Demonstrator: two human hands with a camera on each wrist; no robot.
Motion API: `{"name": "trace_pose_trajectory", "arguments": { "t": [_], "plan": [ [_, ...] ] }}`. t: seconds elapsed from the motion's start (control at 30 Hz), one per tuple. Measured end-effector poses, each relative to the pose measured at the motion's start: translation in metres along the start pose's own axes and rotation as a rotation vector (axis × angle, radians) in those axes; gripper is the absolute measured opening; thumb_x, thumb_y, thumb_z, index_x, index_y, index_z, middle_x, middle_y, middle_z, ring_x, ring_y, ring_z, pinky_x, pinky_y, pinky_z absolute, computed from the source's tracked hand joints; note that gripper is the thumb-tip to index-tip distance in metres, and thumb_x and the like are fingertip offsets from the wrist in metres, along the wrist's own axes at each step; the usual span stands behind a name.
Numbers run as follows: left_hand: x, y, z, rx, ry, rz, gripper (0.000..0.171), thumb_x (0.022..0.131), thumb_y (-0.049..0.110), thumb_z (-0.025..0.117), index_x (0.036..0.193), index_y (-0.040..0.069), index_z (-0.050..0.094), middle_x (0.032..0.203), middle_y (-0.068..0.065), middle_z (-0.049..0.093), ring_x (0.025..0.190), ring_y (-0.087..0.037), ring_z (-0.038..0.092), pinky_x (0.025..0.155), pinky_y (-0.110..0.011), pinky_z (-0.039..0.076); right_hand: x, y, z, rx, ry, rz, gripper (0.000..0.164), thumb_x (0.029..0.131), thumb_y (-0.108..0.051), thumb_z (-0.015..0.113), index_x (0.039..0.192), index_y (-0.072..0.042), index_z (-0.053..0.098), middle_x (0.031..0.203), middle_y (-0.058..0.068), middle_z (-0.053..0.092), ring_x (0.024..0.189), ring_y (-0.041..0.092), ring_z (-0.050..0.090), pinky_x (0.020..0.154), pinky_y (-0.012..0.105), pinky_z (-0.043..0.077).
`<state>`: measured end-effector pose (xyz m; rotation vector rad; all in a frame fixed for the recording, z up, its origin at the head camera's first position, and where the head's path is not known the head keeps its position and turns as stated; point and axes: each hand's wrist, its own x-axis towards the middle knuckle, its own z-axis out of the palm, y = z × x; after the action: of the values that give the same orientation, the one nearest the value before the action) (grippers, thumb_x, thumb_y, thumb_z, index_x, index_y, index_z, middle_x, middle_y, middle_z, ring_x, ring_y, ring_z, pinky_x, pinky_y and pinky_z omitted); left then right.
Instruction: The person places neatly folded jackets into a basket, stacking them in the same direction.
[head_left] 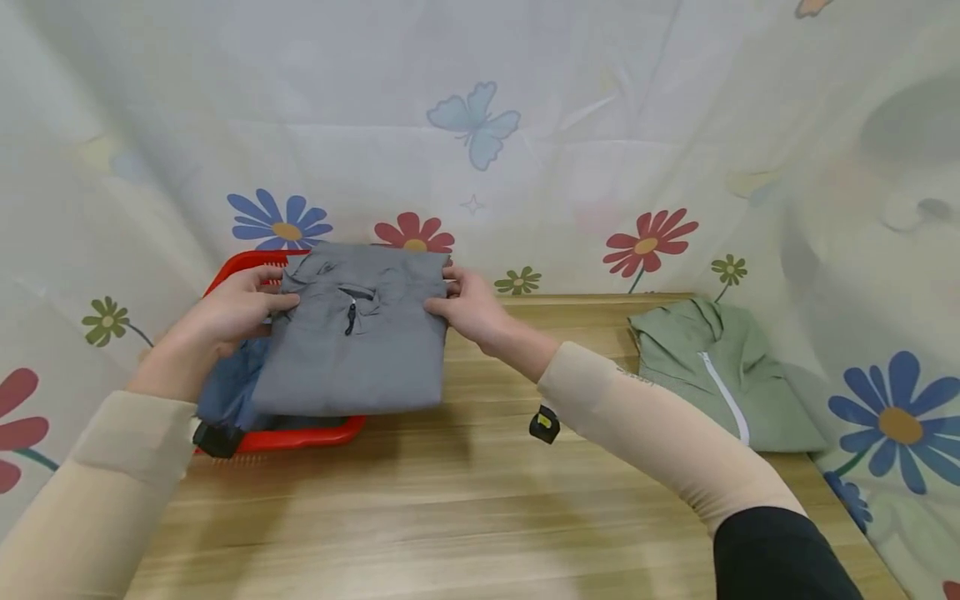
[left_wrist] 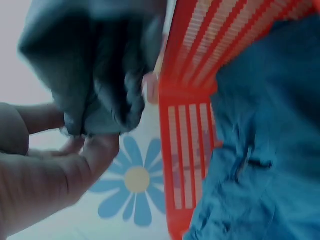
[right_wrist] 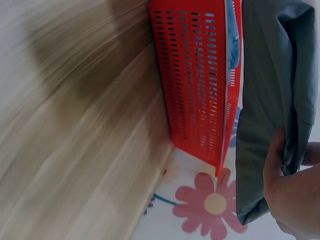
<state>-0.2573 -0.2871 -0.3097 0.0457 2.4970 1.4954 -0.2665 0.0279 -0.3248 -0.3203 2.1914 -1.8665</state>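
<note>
A folded grey jacket [head_left: 360,358] with a short dark zip pull hangs level above a red plastic basket [head_left: 330,435]. My left hand [head_left: 243,308] pinches its left edge, thumb on top. On the opposite edge, my right hand [head_left: 472,308] grips the layers between thumb and fingers, as the right wrist view also shows on the grey jacket [right_wrist: 262,110]. Blue clothing [left_wrist: 270,125] lies inside the basket below, partly hidden by the jacket in the head view.
A folded green jacket [head_left: 697,375] with a white zip lies at the right of the wooden table [head_left: 465,500]. Behind the table hangs a flowered curtain [head_left: 562,192]. The basket stands at the table's back left.
</note>
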Motion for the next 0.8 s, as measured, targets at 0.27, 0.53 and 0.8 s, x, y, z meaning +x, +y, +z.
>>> {"name": "trace_pose_trajectory", "arguments": {
  "t": [0.27, 0.53, 0.8],
  "plan": [
    [0.003, -0.012, -0.029, 0.04, -0.1, -0.027, 0.077, 0.109, 0.014, 0.05, 0.159, -0.008, -0.004, 0.16, -0.037, 0.015, 0.138, -0.052, 0.03, 0.109, -0.07, 0.031, 0.013, 0.011, 0.034, 0.06, 0.033, -0.002, 0.061, 0.1, -0.001, 0.063, 0.154, 0.005, 0.035, 0.137, 0.025, 0.058, 0.122, 0.031, 0.059, 0.098, 0.041, 0.053],
    [0.008, -0.034, -0.046, 0.081, -0.098, -0.107, 0.081, 0.108, 0.017, 0.054, 0.158, -0.01, -0.004, 0.149, -0.035, 0.028, 0.13, -0.048, 0.038, 0.108, -0.064, 0.038, 0.023, 0.018, 0.052, 0.114, 0.013, 0.007, 0.061, 0.099, -0.001, 0.065, 0.153, 0.005, 0.037, 0.133, 0.021, 0.062, 0.114, 0.026, 0.062, 0.093, 0.038, 0.056],
    [0.012, -0.052, -0.057, 0.146, -0.07, -0.172, 0.082, 0.107, 0.013, 0.054, 0.156, -0.013, -0.006, 0.153, -0.041, 0.015, 0.136, -0.056, 0.027, 0.109, -0.065, 0.035, 0.031, 0.027, 0.058, 0.193, -0.081, 0.012, 0.068, 0.096, -0.002, 0.071, 0.155, 0.001, 0.037, 0.126, 0.017, 0.062, 0.105, 0.022, 0.065, 0.091, 0.038, 0.057]
  ]
}}
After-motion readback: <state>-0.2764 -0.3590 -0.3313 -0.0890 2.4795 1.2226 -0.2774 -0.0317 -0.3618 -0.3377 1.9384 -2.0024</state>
